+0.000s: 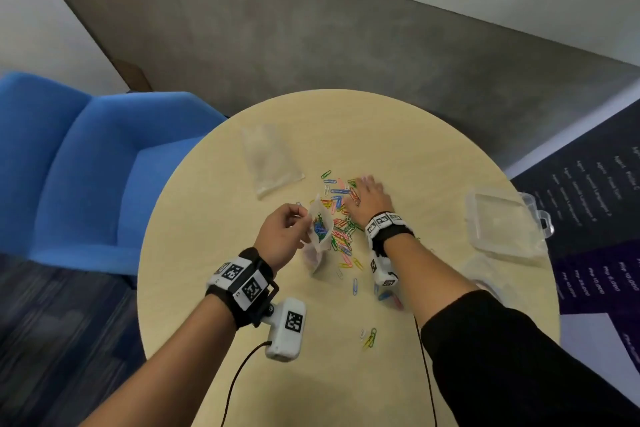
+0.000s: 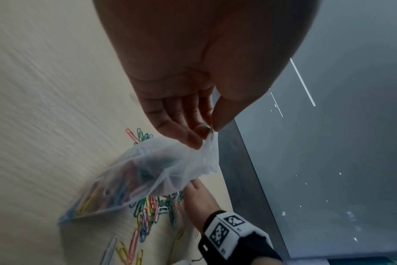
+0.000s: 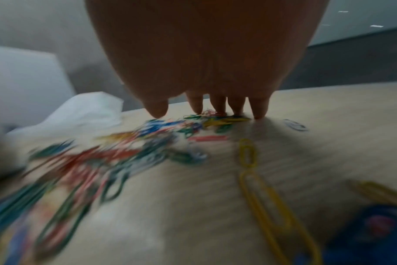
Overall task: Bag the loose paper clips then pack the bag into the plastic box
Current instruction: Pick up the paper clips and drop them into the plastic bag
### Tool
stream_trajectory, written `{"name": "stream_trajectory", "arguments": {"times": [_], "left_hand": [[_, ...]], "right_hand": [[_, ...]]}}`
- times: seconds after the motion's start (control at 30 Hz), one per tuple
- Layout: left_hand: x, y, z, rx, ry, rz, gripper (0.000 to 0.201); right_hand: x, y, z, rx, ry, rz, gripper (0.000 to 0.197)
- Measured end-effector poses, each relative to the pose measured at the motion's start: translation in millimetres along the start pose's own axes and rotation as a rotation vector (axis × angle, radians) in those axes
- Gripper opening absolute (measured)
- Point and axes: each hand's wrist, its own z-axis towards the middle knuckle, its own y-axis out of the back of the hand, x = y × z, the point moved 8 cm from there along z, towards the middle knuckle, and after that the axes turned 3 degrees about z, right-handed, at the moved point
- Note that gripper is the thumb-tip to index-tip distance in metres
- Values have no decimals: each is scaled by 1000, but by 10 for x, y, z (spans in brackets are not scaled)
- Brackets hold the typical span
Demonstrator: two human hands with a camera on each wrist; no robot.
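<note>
A small clear bag (image 1: 320,225) stands at the middle of the round table, with several coloured paper clips inside. My left hand (image 1: 284,229) pinches its upper edge (image 2: 210,138) between thumb and fingers. Loose coloured paper clips (image 1: 341,215) lie scattered to the right of the bag (image 2: 134,181). My right hand (image 1: 369,196) lies palm down over the far part of the pile, its straight fingertips (image 3: 219,109) touching the clips (image 3: 147,143). The clear plastic box (image 1: 502,222) sits open and empty at the table's right edge.
A flat stack of spare clear bags (image 1: 272,159) lies at the back left of the table (image 1: 207,218). A few stray clips (image 1: 369,336) lie near the front. A blue armchair (image 1: 86,166) stands to the left. A second clear plastic piece (image 1: 485,274) lies by the box.
</note>
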Motion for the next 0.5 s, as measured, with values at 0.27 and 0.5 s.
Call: {"name": "stream_trajectory", "arguments": {"times": [0.27, 0.5], "left_hand": [[14, -89, -53, 12, -9, 2, 7], [87, -130, -140, 1, -3, 33, 9]], "right_hand": [[328, 54, -368, -111, 216, -164, 29], [107, 196, -561, -122, 95, 28, 26]]}}
